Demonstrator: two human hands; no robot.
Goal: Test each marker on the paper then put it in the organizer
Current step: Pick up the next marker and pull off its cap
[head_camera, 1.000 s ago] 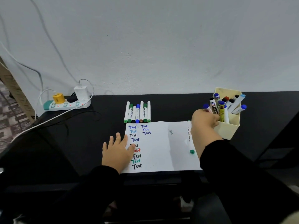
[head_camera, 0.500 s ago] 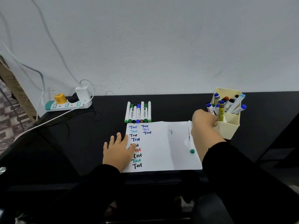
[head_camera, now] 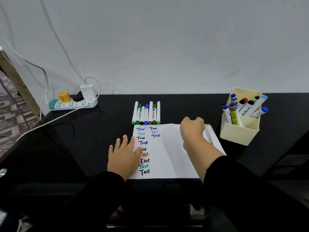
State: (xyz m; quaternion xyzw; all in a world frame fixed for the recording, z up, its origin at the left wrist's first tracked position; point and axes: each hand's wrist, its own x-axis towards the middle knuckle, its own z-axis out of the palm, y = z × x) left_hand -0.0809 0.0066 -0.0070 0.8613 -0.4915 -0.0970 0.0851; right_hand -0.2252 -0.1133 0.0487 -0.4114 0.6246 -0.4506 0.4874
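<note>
A white marker (head_camera: 209, 134) lies on the right edge of the paper (head_camera: 168, 153), just right of the right hand (head_camera: 192, 129), partly hidden by the wrist. That hand hovers knuckles-up, fingers curled loosely, holding nothing visible. The left hand (head_camera: 122, 154) rests flat, fingers spread, on the paper's left edge. The cream organizer (head_camera: 239, 133) stands well right.

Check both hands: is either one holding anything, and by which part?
Nothing is visibly held. The left hand presses flat on the paper; the right hand hangs curled beside a marker without gripping it.
</note>
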